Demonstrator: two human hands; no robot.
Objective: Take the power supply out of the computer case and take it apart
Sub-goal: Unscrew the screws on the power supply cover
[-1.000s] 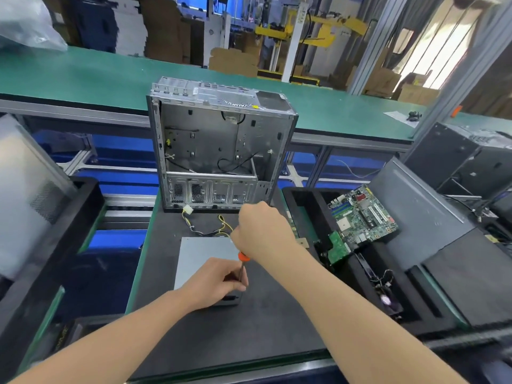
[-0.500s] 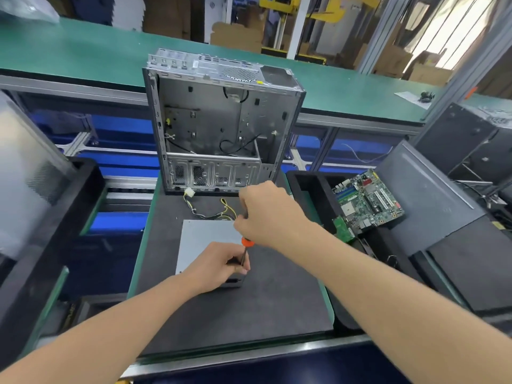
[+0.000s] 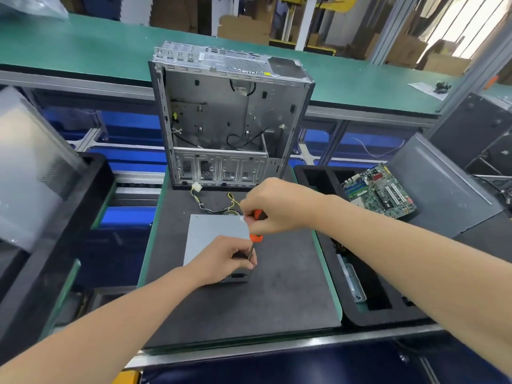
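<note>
**Q:** Where is the power supply right now?

**Me:** The flat grey metal power supply box [image 3: 214,234] lies on the dark grey foam mat [image 3: 249,306] in front of me. It is on my side of the open silver steel computer case [image 3: 221,120], which stands upright at the far edge of the mat. The 2 are apart. A bundle of yellow and black cables [image 3: 219,207] with a white plug lies on the mat between them, reaching toward the far edge of the box.

**Q:** And your hands?

**Me:** My left hand [image 3: 221,260] rests on the near right corner of the box with its fingers curled. Thumb and forefinger pinch the thin metal shaft of an orange-and-black-handled screwdriver [image 3: 255,237], close to its tip. My right hand [image 3: 277,209] is closed round the handle from above, so the tool stands nearly upright, tip down at that corner. I can't tell whether the tip sits in a screw, because my left fingers hide it.

**Q:** Anything else nearby?

**Me:** To my right a green motherboard [image 3: 379,192] leans in a black foam tray [image 3: 374,318], with a grey metal side panel [image 3: 437,184] lying beyond it. A green-topped bench [image 3: 83,51] runs behind the case.
</note>
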